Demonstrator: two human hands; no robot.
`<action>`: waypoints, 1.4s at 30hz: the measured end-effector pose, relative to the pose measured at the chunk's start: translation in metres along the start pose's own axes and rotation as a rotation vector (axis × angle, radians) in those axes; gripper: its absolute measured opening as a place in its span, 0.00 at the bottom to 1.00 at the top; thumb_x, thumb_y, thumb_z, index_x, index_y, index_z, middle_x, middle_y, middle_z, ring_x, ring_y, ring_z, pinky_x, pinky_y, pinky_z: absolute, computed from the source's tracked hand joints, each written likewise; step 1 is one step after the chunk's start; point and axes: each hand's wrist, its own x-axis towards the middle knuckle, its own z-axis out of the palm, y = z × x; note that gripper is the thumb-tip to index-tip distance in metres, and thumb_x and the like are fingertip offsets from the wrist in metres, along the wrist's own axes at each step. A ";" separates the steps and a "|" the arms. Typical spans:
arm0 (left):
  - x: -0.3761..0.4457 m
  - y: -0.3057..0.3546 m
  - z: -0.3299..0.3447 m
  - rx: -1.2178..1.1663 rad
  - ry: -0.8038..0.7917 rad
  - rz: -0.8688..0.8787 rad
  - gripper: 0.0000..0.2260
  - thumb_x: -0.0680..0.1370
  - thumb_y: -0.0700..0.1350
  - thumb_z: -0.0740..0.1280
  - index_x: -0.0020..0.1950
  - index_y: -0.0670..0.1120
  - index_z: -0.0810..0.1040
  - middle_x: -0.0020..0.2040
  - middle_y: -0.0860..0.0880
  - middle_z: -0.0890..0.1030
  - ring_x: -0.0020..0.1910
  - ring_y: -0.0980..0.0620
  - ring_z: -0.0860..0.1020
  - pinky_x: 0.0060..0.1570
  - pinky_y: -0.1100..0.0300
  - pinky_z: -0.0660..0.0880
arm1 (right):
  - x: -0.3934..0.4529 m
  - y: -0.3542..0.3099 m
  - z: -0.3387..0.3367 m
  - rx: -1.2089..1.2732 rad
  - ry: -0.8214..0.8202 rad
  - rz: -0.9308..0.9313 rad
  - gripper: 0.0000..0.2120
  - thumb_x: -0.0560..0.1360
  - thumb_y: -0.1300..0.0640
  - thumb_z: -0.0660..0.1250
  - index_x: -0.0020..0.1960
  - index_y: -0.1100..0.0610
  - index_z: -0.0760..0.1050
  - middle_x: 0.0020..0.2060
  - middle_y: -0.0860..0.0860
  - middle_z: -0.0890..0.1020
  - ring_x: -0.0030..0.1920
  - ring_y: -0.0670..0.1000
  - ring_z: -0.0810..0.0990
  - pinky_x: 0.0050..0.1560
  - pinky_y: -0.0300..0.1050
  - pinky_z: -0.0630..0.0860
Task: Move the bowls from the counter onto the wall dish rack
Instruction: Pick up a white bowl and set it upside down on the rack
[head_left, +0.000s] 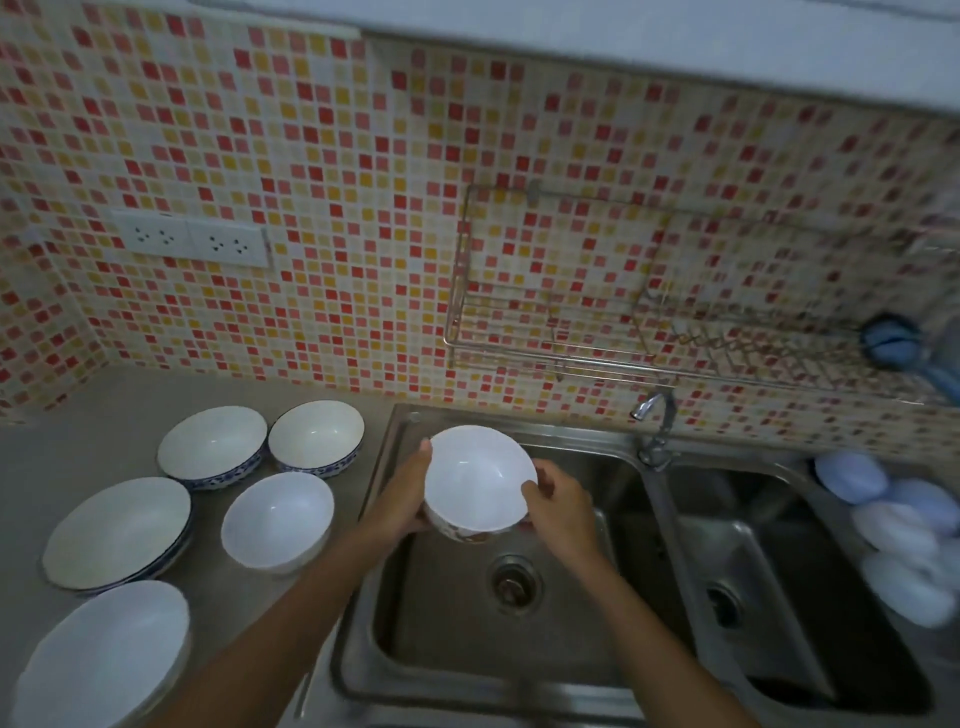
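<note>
I hold a white bowl (478, 478) over the left sink basin, my left hand (402, 496) on its left side and my right hand (558, 501) on its right rim. On the grey counter (78, 441) to the left sit several more bowls: two blue-patterned ones (213, 447) (316, 436) at the back, a plain white one (278, 519) nearest the sink, and wide shallow ones (117, 532) (104, 654) at the front left. The wire wall dish rack (623, 358) hangs on the tiled wall above the sink, up and right of the held bowl.
A double steel sink (649, 525) lies below, with a tap (654, 415) at its back between the basins. Pale blue and white rounded items (893, 525) sit at the right edge. A blue object (891, 338) hangs at the rack's right end. Wall sockets (192, 241) are at the left.
</note>
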 end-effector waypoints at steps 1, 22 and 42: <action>0.003 0.006 0.009 -0.006 -0.010 0.034 0.17 0.76 0.65 0.54 0.62 0.62 0.69 0.65 0.52 0.75 0.62 0.47 0.75 0.61 0.42 0.75 | 0.004 -0.002 -0.008 0.013 0.022 0.002 0.15 0.77 0.57 0.64 0.63 0.52 0.75 0.56 0.48 0.79 0.54 0.52 0.78 0.48 0.54 0.83; 0.044 0.166 0.128 0.025 0.199 0.581 0.16 0.81 0.59 0.49 0.67 0.60 0.63 0.66 0.49 0.71 0.61 0.48 0.74 0.57 0.47 0.77 | 0.117 -0.041 -0.147 -0.419 0.423 -0.445 0.17 0.82 0.54 0.56 0.66 0.57 0.74 0.64 0.54 0.78 0.65 0.55 0.75 0.68 0.50 0.68; 0.160 0.163 0.158 1.468 0.154 0.928 0.44 0.69 0.51 0.75 0.77 0.51 0.51 0.74 0.47 0.66 0.70 0.44 0.64 0.67 0.49 0.67 | 0.150 -0.009 -0.127 -0.856 0.490 -0.399 0.29 0.82 0.48 0.42 0.74 0.64 0.61 0.73 0.60 0.65 0.76 0.57 0.60 0.76 0.56 0.47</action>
